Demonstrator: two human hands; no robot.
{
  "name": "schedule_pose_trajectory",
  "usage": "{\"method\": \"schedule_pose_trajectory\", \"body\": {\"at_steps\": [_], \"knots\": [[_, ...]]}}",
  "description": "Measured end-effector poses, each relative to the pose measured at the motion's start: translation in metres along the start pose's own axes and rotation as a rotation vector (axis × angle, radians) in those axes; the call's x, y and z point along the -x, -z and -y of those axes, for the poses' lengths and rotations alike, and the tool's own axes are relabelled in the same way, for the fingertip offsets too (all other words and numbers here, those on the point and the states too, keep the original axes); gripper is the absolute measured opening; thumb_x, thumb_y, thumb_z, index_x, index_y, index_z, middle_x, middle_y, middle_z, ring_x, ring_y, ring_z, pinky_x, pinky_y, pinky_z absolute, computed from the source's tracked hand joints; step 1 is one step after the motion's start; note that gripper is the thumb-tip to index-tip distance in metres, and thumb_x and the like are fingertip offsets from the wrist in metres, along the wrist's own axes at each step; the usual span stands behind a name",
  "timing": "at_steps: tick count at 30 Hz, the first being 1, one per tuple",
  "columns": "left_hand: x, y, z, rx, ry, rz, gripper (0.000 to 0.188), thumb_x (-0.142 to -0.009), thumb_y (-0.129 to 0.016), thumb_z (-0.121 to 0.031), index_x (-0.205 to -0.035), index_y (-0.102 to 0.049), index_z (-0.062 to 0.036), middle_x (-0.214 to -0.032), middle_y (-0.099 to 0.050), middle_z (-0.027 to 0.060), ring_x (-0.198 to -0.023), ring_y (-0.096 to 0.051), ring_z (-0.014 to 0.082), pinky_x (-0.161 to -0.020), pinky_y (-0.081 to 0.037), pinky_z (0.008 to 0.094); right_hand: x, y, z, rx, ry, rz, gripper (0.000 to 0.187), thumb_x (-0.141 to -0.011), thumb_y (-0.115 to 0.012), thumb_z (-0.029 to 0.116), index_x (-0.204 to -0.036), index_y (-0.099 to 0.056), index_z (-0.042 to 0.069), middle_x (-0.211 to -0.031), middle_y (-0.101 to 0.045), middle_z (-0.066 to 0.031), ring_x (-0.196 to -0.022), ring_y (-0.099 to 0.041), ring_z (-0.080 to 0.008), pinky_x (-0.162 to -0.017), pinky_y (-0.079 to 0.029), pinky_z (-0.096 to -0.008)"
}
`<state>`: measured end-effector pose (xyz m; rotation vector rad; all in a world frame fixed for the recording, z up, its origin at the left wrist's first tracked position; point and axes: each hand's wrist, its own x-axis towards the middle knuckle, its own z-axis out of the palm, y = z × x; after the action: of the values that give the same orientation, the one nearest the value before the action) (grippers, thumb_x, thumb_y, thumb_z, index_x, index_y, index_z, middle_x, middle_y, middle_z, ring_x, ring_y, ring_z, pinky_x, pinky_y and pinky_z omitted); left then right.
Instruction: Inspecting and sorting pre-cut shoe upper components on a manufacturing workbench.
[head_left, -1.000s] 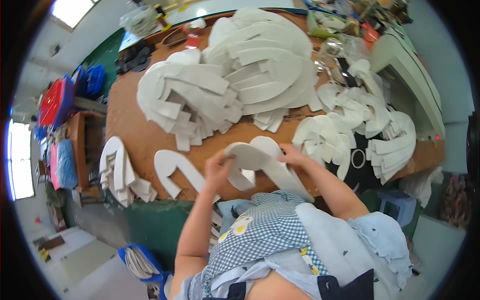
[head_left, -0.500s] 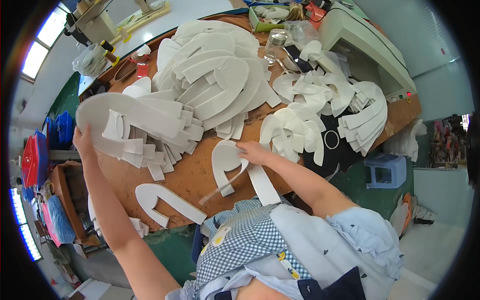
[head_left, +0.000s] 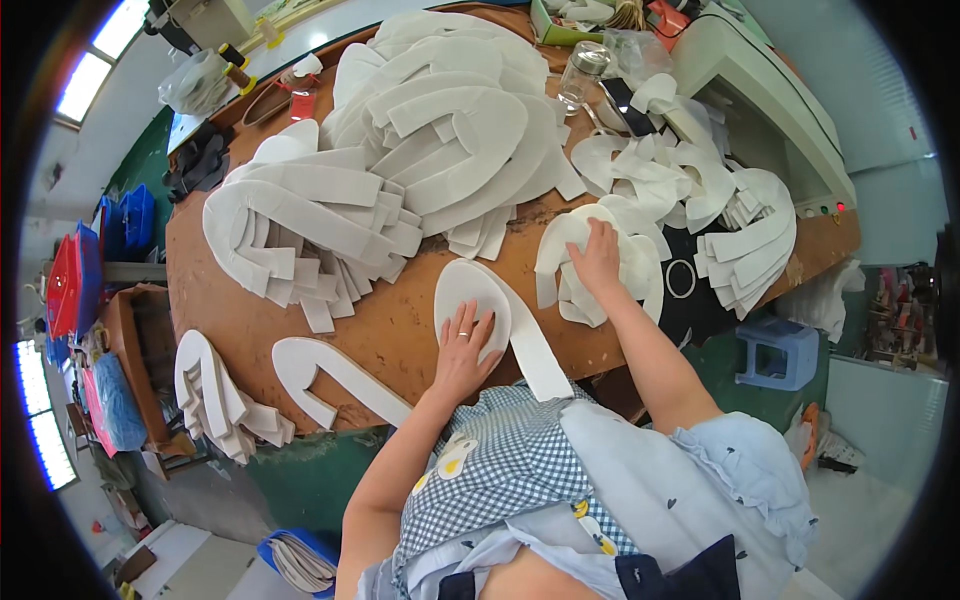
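Note:
My left hand (head_left: 465,352) lies with its fingers spread flat on a white curved pad (head_left: 534,350) at the table's front edge. A smaller, smooth white curved piece (head_left: 462,288) sits on the pad's rounded end, partly under those fingers. Farther right, my right hand (head_left: 597,257) rests its outstretched fingers on a pile of thinner white curved pieces (head_left: 556,250); no piece is lifted. Left of my left hand is a separate white U-shaped pad (head_left: 340,375), touched by neither hand.
Large stacks of white U-shaped pads (head_left: 450,150) fill the table's (head_left: 420,300) far side. More pads (head_left: 215,390) hang together at the left edge. A glass jar (head_left: 582,75), a phone (head_left: 627,106) and a pale machine housing (head_left: 755,75) stand back right. A blue stool (head_left: 780,352) is beyond.
My left hand has left the left stack and come down onto the pad before me. My right hand has moved from that pad to the thinner pieces. The view has shifted slightly.

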<state>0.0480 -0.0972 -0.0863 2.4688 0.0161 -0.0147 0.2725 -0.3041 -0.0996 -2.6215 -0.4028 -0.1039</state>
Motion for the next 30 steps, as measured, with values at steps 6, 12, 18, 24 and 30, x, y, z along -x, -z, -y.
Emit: {"method": "schedule_pose_trajectory", "body": {"at_steps": [6, 12, 18, 24, 30], "knots": [[-0.007, -0.033, -0.005, -0.162, 0.14, 0.02, 0.076, -0.081, -0.066, -0.039, -0.144, -0.033, -0.0114, -0.154, -0.019, 0.0152, -0.142, -0.015, 0.033, -0.112, -0.012, 0.0523, -0.001, 0.0, -0.009, -0.349, -0.164, 0.116, 0.021, -0.083, -0.062, 0.015, -0.097, -0.059, 0.001, -0.088, -0.062, -0.0167, -0.081, -0.061, -0.0323, -0.072, -0.051, -0.04], [-0.011, -0.038, -0.014, -0.202, 0.198, -0.055, 0.068, -0.085, -0.062, -0.04, -0.141, -0.037, -0.0113, -0.152, -0.023, 0.0136, -0.14, -0.019, 0.0326, -0.109, -0.018, 0.0514, -0.003, 0.029, 0.04, -0.872, -0.263, 0.112, 0.016, -0.088, -0.059, 0.014, -0.095, -0.058, 0.0, -0.084, -0.063, -0.0071, -0.072, -0.06, -0.0158, -0.067, -0.049, -0.0291], [-0.031, -0.04, -0.02, -0.235, 0.322, -0.17, 0.052, -0.087, -0.059, -0.038, -0.128, -0.049, -0.0071, -0.134, -0.044, 0.0159, -0.125, -0.039, 0.0315, -0.099, -0.028, 0.0501, -0.016, 0.059, 0.055, -1.371, -0.478, 0.396, 0.018, -0.091, -0.058, 0.019, -0.097, -0.058, 0.003, -0.084, -0.062, -0.0052, -0.07, -0.058, -0.0134, -0.064, -0.048, -0.0271], [-0.048, -0.025, -0.059, -0.004, 0.477, -0.077, 0.048, -0.079, -0.067, -0.031, -0.109, -0.049, 0.0021, -0.11, -0.051, 0.0209, -0.104, -0.051, 0.0367, -0.084, -0.044, 0.0452, 0.008, 0.059, 0.042, -1.472, -0.555, 0.488, 0.021, -0.091, -0.056, 0.025, -0.098, -0.057, 0.005, -0.082, -0.059, -0.0033, -0.069, -0.056, -0.0131, -0.064, -0.046, -0.0257], [-0.022, -0.047, -0.06, 0.158, 0.685, 0.173, 0.067, -0.075, -0.068, -0.022, -0.126, -0.031, 0.0032, -0.108, -0.051, 0.0262, -0.096, -0.056, 0.0427, -0.081, -0.047, 0.0486, 0.029, 0.053, 0.017, -1.613, -0.768, 0.46, 0.026, -0.089, -0.06, 0.029, -0.104, -0.057, 0.008, -0.087, -0.058, -0.0011, -0.072, -0.054, -0.0121, -0.064, -0.046, -0.0246]]}}
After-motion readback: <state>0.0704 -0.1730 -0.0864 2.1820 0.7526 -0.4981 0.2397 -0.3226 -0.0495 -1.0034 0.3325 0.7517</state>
